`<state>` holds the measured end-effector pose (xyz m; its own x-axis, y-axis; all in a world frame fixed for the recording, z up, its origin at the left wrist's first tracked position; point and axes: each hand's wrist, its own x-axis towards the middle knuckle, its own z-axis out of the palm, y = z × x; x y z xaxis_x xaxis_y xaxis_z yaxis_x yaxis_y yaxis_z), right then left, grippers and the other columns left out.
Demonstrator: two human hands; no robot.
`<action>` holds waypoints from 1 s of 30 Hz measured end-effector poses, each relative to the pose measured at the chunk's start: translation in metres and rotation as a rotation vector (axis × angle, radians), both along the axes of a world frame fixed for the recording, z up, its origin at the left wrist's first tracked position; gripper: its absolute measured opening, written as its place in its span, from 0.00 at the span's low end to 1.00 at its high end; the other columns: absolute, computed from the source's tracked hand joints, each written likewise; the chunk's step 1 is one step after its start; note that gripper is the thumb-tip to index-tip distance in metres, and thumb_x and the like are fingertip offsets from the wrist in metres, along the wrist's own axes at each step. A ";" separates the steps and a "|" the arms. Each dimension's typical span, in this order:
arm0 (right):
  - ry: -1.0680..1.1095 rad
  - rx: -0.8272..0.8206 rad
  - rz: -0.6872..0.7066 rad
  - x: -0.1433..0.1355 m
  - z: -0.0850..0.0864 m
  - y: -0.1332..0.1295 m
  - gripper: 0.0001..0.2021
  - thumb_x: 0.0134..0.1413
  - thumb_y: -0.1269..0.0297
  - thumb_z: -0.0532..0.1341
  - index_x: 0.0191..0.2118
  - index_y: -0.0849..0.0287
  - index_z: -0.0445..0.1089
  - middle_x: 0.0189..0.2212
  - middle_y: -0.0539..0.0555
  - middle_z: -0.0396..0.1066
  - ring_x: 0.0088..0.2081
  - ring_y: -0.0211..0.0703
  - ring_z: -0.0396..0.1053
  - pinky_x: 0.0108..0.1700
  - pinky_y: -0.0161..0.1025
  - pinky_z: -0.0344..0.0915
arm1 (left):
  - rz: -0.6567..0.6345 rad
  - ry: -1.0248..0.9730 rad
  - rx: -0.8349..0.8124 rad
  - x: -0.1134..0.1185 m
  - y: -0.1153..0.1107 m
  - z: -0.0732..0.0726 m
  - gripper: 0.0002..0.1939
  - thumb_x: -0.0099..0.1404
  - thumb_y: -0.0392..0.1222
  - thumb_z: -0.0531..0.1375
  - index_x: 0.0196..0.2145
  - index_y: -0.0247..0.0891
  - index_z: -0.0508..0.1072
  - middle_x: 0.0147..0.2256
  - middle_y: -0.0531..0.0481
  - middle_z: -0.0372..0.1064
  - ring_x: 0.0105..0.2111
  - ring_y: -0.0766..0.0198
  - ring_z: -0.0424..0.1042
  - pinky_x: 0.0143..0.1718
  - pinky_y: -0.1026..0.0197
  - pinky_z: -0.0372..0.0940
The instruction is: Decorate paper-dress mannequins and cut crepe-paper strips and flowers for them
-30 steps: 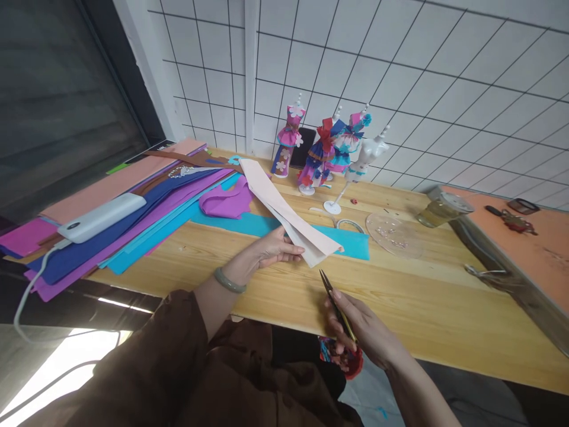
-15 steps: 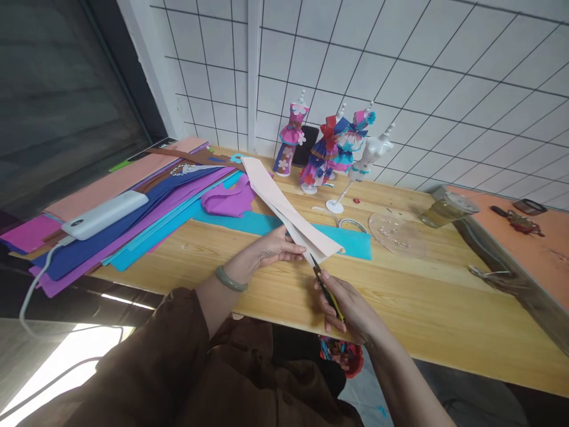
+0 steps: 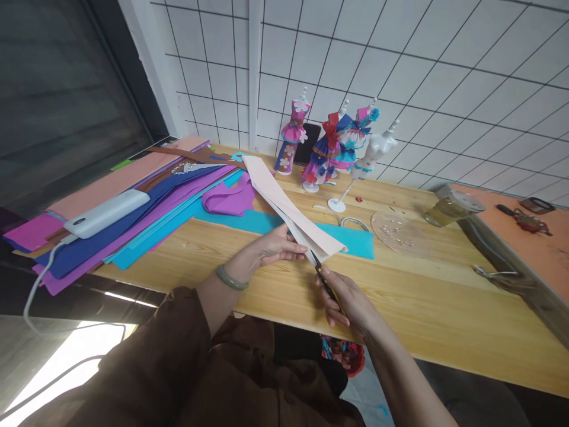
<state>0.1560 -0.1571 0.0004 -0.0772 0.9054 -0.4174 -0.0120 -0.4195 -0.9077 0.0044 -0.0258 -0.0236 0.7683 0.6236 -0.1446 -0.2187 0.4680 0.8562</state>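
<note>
A long, folded pale pink paper strip slants across the middle of the wooden table. My left hand pinches its lower edge between thumb and fingers. In my right hand are black and yellow scissors, their blades at the strip's near end and pointing up to the left. Beneath the strip lies a flat turquoise paper, and beside it is a crumpled purple piece.
Colored paper sheets are piled at the left under a white power bank. Small dress forms stand at the back. Tape roll, round bead dish and glass jar sit to the right.
The scissor handles have drawn closer together in my right hand, and the blades look more closed at the paper. My left hand keeps its hold; the view has shifted slightly.
</note>
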 end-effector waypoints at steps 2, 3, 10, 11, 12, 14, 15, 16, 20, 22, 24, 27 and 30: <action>-0.001 -0.002 0.007 0.001 0.000 0.000 0.19 0.53 0.44 0.50 0.32 0.58 0.59 0.08 0.37 0.48 0.07 0.27 0.41 0.13 0.32 0.59 | 0.000 0.009 -0.006 0.000 0.000 0.000 0.33 0.45 0.31 0.68 0.48 0.40 0.60 0.37 0.47 0.70 0.33 0.64 0.72 0.36 0.60 0.66; -0.004 -0.005 0.013 0.001 0.000 -0.001 0.19 0.53 0.44 0.50 0.31 0.58 0.59 0.08 0.37 0.47 0.07 0.27 0.41 0.12 0.32 0.59 | -0.002 0.009 -0.009 0.000 0.001 0.000 0.33 0.45 0.31 0.68 0.48 0.40 0.60 0.36 0.47 0.70 0.33 0.64 0.72 0.36 0.60 0.66; -0.009 -0.009 0.016 0.001 -0.001 -0.002 0.19 0.53 0.44 0.50 0.31 0.58 0.58 0.08 0.37 0.47 0.07 0.27 0.40 0.12 0.31 0.57 | -0.007 -0.026 -0.013 0.000 0.002 -0.002 0.33 0.44 0.29 0.68 0.47 0.39 0.60 0.35 0.47 0.70 0.33 0.64 0.72 0.36 0.59 0.66; -0.011 -0.011 0.016 0.001 -0.001 -0.002 0.19 0.53 0.44 0.50 0.31 0.57 0.58 0.08 0.37 0.47 0.07 0.27 0.40 0.12 0.31 0.56 | -0.007 -0.028 -0.014 0.000 0.002 -0.002 0.33 0.44 0.29 0.68 0.47 0.39 0.60 0.35 0.47 0.70 0.33 0.64 0.72 0.36 0.59 0.66; -0.013 -0.012 0.016 0.001 -0.001 -0.001 0.19 0.53 0.44 0.50 0.31 0.57 0.58 0.08 0.37 0.47 0.07 0.27 0.40 0.12 0.30 0.56 | -0.007 -0.030 -0.015 0.000 0.001 -0.001 0.33 0.44 0.29 0.67 0.47 0.39 0.60 0.35 0.47 0.70 0.33 0.63 0.72 0.36 0.59 0.66; -0.016 -0.014 0.019 0.001 -0.001 -0.001 0.19 0.53 0.44 0.50 0.31 0.57 0.58 0.08 0.37 0.48 0.07 0.27 0.40 0.12 0.30 0.54 | -0.008 -0.031 -0.017 0.000 0.001 0.000 0.33 0.44 0.29 0.67 0.47 0.39 0.60 0.35 0.47 0.69 0.34 0.63 0.72 0.36 0.59 0.66; -0.016 -0.015 0.022 0.001 -0.001 -0.001 0.19 0.52 0.44 0.51 0.31 0.57 0.58 0.08 0.37 0.48 0.07 0.27 0.41 0.12 0.30 0.54 | -0.008 -0.031 -0.017 -0.001 0.001 0.000 0.33 0.44 0.29 0.67 0.47 0.39 0.60 0.35 0.47 0.69 0.34 0.63 0.72 0.36 0.58 0.66; -0.016 -0.016 0.025 0.001 -0.001 -0.001 0.19 0.52 0.44 0.51 0.31 0.57 0.58 0.08 0.37 0.48 0.07 0.27 0.41 0.12 0.30 0.54 | -0.009 -0.030 -0.015 -0.001 0.001 0.000 0.33 0.44 0.29 0.67 0.47 0.39 0.61 0.35 0.47 0.70 0.34 0.63 0.72 0.36 0.58 0.66; -0.016 -0.020 0.027 0.002 -0.001 -0.001 0.19 0.52 0.43 0.51 0.30 0.57 0.57 0.08 0.37 0.48 0.07 0.27 0.40 0.12 0.29 0.53 | -0.011 -0.025 0.000 -0.001 0.001 0.000 0.32 0.45 0.30 0.67 0.47 0.39 0.60 0.36 0.46 0.69 0.35 0.62 0.72 0.37 0.57 0.66; -0.013 -0.017 0.028 0.001 -0.001 -0.001 0.19 0.52 0.44 0.51 0.30 0.57 0.57 0.08 0.37 0.48 0.07 0.26 0.40 0.13 0.29 0.53 | -0.009 -0.020 0.004 -0.001 0.001 -0.001 0.32 0.45 0.31 0.67 0.47 0.39 0.60 0.36 0.46 0.69 0.35 0.62 0.72 0.37 0.57 0.66; -0.007 -0.011 0.027 0.001 0.000 -0.001 0.19 0.53 0.44 0.51 0.31 0.57 0.58 0.08 0.37 0.48 0.07 0.27 0.41 0.13 0.29 0.53 | -0.008 -0.015 0.005 -0.001 0.001 -0.001 0.32 0.45 0.31 0.68 0.47 0.39 0.60 0.36 0.46 0.70 0.35 0.62 0.72 0.37 0.57 0.66; 0.005 -0.016 0.037 0.000 0.001 -0.001 0.19 0.53 0.44 0.50 0.32 0.58 0.58 0.08 0.37 0.49 0.08 0.27 0.42 0.13 0.30 0.54 | -0.009 -0.008 0.001 -0.002 0.000 0.001 0.32 0.44 0.31 0.68 0.46 0.39 0.60 0.36 0.47 0.70 0.35 0.62 0.72 0.38 0.57 0.66; 0.012 -0.010 0.040 -0.001 0.001 0.000 0.20 0.53 0.44 0.50 0.32 0.58 0.58 0.09 0.37 0.49 0.08 0.27 0.42 0.14 0.30 0.54 | -0.018 -0.001 -0.005 -0.002 -0.001 0.003 0.32 0.44 0.31 0.68 0.46 0.39 0.60 0.35 0.47 0.70 0.34 0.63 0.72 0.37 0.57 0.66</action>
